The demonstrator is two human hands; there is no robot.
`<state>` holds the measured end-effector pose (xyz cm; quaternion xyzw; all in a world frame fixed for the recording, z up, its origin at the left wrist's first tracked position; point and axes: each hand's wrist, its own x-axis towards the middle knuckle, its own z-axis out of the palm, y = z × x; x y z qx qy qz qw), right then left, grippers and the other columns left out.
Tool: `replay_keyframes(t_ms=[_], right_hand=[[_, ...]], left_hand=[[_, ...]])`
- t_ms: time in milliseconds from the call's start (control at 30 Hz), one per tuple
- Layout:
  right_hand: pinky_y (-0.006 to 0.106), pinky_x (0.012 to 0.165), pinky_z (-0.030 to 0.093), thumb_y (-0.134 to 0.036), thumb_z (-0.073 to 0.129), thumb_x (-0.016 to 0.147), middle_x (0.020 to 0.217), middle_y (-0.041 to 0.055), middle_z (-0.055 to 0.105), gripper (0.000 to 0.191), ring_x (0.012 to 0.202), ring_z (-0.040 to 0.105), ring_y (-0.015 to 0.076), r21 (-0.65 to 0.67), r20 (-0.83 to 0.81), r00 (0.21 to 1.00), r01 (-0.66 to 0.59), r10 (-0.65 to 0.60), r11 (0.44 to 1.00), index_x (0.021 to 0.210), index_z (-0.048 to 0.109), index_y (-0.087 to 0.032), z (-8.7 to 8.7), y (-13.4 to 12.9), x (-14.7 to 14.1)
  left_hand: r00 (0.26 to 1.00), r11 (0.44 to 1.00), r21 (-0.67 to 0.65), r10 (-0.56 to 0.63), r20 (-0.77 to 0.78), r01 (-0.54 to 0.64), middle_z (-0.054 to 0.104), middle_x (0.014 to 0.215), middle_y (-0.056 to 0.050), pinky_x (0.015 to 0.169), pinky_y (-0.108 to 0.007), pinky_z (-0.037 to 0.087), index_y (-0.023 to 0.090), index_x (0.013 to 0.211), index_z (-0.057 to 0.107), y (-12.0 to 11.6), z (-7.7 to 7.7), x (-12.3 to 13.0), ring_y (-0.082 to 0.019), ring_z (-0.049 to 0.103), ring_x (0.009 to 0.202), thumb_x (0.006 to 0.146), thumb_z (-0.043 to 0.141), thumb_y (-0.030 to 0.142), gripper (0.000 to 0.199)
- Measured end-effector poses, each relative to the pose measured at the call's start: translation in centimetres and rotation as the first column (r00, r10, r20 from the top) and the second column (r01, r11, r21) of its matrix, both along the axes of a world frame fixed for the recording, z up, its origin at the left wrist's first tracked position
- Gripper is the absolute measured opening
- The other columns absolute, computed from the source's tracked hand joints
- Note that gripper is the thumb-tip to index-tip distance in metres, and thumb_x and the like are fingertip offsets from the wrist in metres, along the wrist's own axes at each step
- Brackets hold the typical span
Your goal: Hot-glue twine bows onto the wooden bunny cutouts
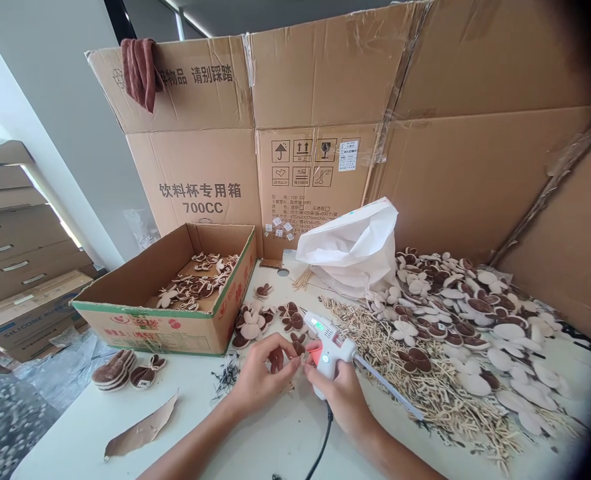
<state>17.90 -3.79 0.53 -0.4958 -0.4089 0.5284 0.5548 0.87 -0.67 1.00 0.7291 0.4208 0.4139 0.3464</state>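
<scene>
Small pale sliver [303, 359], pinched by the fingertips of the left hand [260, 373] — just beside the nozzle of a white hot-glue gun [329, 343], its grip enclosed by the right hand [338, 397]; glue stick [390, 388] trails toward the right edge of the tabletop [70, 443].

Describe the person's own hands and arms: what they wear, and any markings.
The left hand and the right hand are bare, with no gloves, rings or wristbands in view. The left forearm and the right forearm are bare too: no sleeve shows before they leave the frame, and no watch or visible markings.
</scene>
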Motion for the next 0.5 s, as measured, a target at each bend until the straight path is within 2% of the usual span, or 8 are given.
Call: replay_keyframes(t_ms=[267,400,500], right_hand=[[0.027,0.052,0.041,-0.040,0.078,0.072,0.076,0.0000,0.062,0.041,0.059,0.048,0.0143,0.035,0.022,1.000,0.006,-0.006,0.999,0.104,0.063,-0.020,-0.07,0.07,0.16],[0.027,0.052,0.040,-0.042,0.076,0.077,0.077,0.0002,0.062,0.041,0.058,0.047,0.0142,0.055,0.084,0.994,-0.069,0.064,0.996,0.108,0.061,-0.021,-0.27,-0.18,0.36],[0.027,0.050,0.037,-0.045,0.075,0.080,0.076,-0.0005,0.060,0.041,0.056,0.044,0.0135,0.070,0.101,0.990,-0.110,0.102,0.991,0.110,0.060,-0.021,-0.42,-0.23,0.58]], left_hand=[[1.000,0.996,-0.088,-0.028,-0.005,0.028,0.066,0.072,-0.001,0.061,-0.025,0.042,0.018,0.082,0.068,0.00,-0.10,-0.03,-0.013,0.052,0.064,0.090,0.067,0.033,0.017],[0.998,0.982,-0.177,-0.058,0.035,0.064,0.064,0.066,-0.001,0.057,-0.024,0.038,0.017,0.076,0.062,0.03,-0.31,-0.03,-0.013,0.053,0.061,0.095,0.062,0.042,0.031],[0.993,0.967,-0.235,-0.082,0.090,0.101,0.065,0.068,-0.002,0.057,-0.024,0.039,0.017,0.078,0.060,0.19,-0.48,-0.03,-0.013,0.054,0.061,0.095,0.063,0.045,0.033]])
